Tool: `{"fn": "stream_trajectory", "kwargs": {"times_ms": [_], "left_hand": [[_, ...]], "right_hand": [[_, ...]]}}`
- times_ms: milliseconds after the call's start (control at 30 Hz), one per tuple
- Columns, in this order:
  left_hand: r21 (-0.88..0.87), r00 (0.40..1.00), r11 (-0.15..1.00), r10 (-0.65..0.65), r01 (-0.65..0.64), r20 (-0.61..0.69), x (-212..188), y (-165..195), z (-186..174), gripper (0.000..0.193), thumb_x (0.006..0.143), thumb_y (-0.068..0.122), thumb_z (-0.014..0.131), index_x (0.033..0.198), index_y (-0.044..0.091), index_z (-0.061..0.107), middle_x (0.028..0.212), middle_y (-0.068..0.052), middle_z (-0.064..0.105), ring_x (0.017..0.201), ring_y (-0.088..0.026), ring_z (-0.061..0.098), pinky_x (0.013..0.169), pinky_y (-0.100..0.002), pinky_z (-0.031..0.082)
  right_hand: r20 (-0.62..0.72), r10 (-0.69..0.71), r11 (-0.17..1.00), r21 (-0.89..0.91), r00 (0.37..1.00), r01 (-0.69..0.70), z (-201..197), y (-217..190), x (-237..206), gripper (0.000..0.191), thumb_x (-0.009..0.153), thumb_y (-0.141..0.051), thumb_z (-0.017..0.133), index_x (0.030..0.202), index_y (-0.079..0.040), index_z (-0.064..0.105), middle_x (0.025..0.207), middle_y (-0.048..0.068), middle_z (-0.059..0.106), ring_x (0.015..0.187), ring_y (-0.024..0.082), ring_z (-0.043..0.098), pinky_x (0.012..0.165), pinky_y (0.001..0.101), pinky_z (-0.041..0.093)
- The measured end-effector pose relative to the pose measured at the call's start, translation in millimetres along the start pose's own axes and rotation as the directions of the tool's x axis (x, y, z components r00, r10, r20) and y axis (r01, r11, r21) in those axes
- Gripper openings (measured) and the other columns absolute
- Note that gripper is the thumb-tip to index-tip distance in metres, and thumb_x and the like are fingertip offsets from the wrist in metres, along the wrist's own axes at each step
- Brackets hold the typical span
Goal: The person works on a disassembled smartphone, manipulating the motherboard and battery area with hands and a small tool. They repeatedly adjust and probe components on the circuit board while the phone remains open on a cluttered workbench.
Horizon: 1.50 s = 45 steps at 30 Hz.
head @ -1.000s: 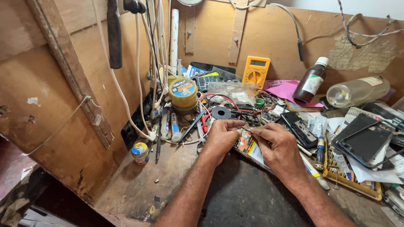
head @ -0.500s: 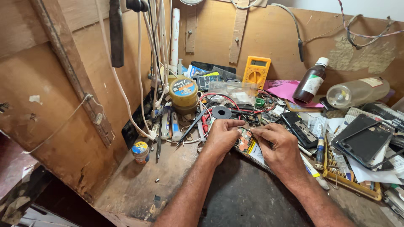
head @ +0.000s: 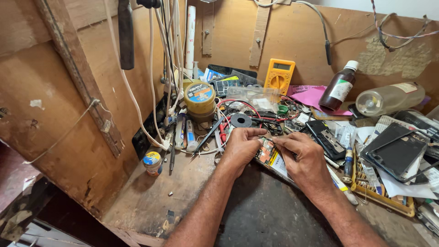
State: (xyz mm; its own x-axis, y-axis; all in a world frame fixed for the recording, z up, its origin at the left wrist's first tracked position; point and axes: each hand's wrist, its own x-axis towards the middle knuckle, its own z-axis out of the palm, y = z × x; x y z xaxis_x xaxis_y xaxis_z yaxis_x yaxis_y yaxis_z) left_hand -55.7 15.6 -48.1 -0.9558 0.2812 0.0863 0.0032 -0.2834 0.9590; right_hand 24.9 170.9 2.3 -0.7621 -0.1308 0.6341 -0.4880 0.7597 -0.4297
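Both hands meet over an opened phone (head: 270, 154) lying flat near the middle of the tabletop (head: 146, 201), its inside showing orange and yellow patches beside a white strip. The left hand (head: 242, 147) curls its fingers down onto the phone's near-left edge, the grip closed on it. The right hand (head: 304, 158) rests on the phone's right side with its fingertips pressed together at the board; whether they pinch a small part or tool there I cannot tell, since the fingers hide it.

Behind the hands stands a round tin (head: 200, 98) with a gold wall and a blue and orange label on its lid. A yellow meter (head: 279, 75) with a grey screen and round dial leans against the wooden back wall. To its right, a brown bottle (head: 339, 87) with a white cap and a white label stands on pink paper, and a clear plastic bottle (head: 388, 98) lies on its side. A small jar (head: 152, 163) with a blue and yellow lid sits at the left, well apart from the hands. A black ring (head: 241, 120) lies just behind the left hand amid red wires.

At the right, a dark phone frame (head: 397, 153) lies on white papers, partly cut off by clutter. White cables (head: 151, 68) hang down the scuffed plywood wall. The tabletop is worn wood at the left, dark and matte under the forearms.
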Motion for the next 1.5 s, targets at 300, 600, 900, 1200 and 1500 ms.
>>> {"fn": "stream_trajectory", "kwargs": {"times_ms": [300, 600, 900, 1200, 1500], "left_hand": [[-0.036, 0.999, 0.999, 0.032, -0.031, 0.014, 3.4, -8.1, -1.2, 0.048, 0.079, -0.009, 0.057, 0.126, -0.014, 0.063, 0.098, -0.014, 0.078, 0.081, -0.012, 0.074, 0.071, -0.023, 0.059], [0.029, 0.999, 0.998, 0.050, -0.049, -0.020, 5.1, -11.2, -1.6, 0.049, 0.080, -0.010, 0.059, 0.128, -0.014, 0.063, 0.099, -0.013, 0.076, 0.082, -0.011, 0.071, 0.071, -0.023, 0.057], [-0.060, 0.999, 0.998, 0.036, -0.036, 0.006, 8.7, -14.6, -1.5, 0.045, 0.081, -0.010, 0.059, 0.126, -0.015, 0.060, 0.107, -0.018, 0.076, 0.090, -0.015, 0.074, 0.079, -0.025, 0.059], [0.017, 0.999, 0.999, 0.049, -0.049, -0.008, 5.7, -13.3, -2.7, 0.048, 0.082, -0.008, 0.061, 0.129, -0.016, 0.062, 0.097, -0.014, 0.075, 0.080, -0.012, 0.069, 0.069, -0.024, 0.056], [-0.007, 0.998, 0.998, 0.062, -0.062, -0.010, 4.7, -9.7, 1.1, 0.051, 0.081, -0.008, 0.061, 0.131, -0.015, 0.061, 0.092, -0.005, 0.075, 0.076, -0.006, 0.067, 0.066, -0.019, 0.053]], "right_hand": [[0.012, -0.047, 0.999, -0.008, 0.999, 0.048, -2.3, -0.6, 0.9, 0.020, 0.086, 0.000, 0.070, 0.104, -0.001, 0.078, 0.095, 0.014, 0.074, 0.088, 0.028, 0.072, 0.077, 0.0379, 0.056], [-0.004, -0.093, 0.995, -0.023, 0.996, 0.092, -2.1, -2.5, 0.4, 0.018, 0.085, 0.000, 0.070, 0.102, 0.000, 0.077, 0.096, 0.014, 0.074, 0.089, 0.029, 0.071, 0.078, 0.0385, 0.055], [-0.015, -0.023, 1.000, 0.007, 1.000, 0.024, -3.8, -5.9, -2.3, 0.021, 0.085, -0.001, 0.071, 0.105, -0.002, 0.077, 0.094, 0.014, 0.074, 0.087, 0.028, 0.071, 0.076, 0.0372, 0.056], [-0.010, -0.057, 0.998, -0.013, 0.998, 0.056, -2.2, -4.4, -3.3, 0.020, 0.085, -0.001, 0.070, 0.104, -0.001, 0.077, 0.096, 0.014, 0.074, 0.089, 0.029, 0.071, 0.077, 0.0381, 0.055], [-0.089, -0.059, 0.998, 0.010, 0.994, 0.060, -7.1, -7.0, -1.3, 0.020, 0.085, -0.001, 0.072, 0.104, -0.001, 0.077, 0.095, 0.014, 0.074, 0.087, 0.027, 0.071, 0.076, 0.0363, 0.054]]}}
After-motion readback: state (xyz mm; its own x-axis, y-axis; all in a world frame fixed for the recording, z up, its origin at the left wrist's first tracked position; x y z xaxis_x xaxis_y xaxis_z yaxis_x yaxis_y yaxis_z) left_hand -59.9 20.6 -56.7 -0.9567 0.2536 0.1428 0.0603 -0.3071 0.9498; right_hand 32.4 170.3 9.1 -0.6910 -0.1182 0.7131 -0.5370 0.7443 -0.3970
